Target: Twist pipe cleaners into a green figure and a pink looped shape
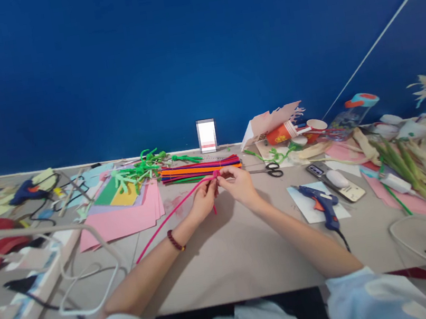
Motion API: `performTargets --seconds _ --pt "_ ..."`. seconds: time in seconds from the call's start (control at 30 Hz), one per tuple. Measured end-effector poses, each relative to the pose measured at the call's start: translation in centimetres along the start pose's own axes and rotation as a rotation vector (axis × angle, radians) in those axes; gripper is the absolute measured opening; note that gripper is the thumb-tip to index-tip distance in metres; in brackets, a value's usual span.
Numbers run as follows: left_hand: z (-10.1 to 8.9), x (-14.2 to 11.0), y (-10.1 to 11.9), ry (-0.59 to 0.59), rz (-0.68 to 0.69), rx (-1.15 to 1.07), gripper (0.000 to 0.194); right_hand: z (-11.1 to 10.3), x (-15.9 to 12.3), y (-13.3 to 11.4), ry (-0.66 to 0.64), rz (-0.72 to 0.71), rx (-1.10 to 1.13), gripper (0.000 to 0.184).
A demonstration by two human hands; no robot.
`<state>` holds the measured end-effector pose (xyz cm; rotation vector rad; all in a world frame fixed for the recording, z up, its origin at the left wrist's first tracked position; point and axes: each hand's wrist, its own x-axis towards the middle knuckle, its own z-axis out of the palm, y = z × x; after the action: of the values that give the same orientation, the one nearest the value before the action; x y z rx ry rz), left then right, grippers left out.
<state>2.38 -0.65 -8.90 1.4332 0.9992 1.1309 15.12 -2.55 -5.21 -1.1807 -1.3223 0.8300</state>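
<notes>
Both hands meet over the middle of the table, fingers pinched on a pink pipe cleaner [166, 220]. My left hand [204, 199] grips it from the left, and its long end trails down past my left forearm. My right hand [237, 183] pinches the same pipe cleaner at a small pink bunched part [216, 174] between the fingertips. A short pink end hangs below the left fingers. Just behind the hands lies a bundle of coloured pipe cleaners [183, 172], orange, purple, red and green. Black-handled scissors [274, 170] lie to the right of it.
Pink paper sheets [122, 221] and green pipe-cleaner shapes [135, 174] lie left. A power strip [35, 282] with white cables is at far left. On the right are a blue glue gun [326, 204], a phone [336, 181], paper cups [284, 131] and corn husks [409, 162].
</notes>
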Motion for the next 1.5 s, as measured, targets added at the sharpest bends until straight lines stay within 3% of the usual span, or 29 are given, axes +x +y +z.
performTargets --seconds 0.3,0.53,0.73,1.17,1.5 --pt "0.1 0.5 -0.2 -0.018 -0.049 -0.188 0.035 -0.2 0.2 0.2 -0.001 0.035 0.084 0.018" --pt "0.1 0.4 0.7 -0.024 -0.106 -0.203 0.038 -0.3 0.8 0.6 0.02 0.182 0.287 0.028" --pt "0.2 0.3 0.9 -0.015 -0.111 -0.253 0.038 -1.1 1.4 0.5 -0.123 0.311 0.363 0.03" --pt "-0.1 0.4 1.2 -0.089 -0.115 -0.363 0.037 -1.4 1.3 0.7 -0.278 0.185 0.348 0.025" --pt "-0.6 1.3 0.1 -0.133 -0.116 -0.431 0.038 -0.9 1.1 1.2 -0.25 0.103 0.325 0.027"
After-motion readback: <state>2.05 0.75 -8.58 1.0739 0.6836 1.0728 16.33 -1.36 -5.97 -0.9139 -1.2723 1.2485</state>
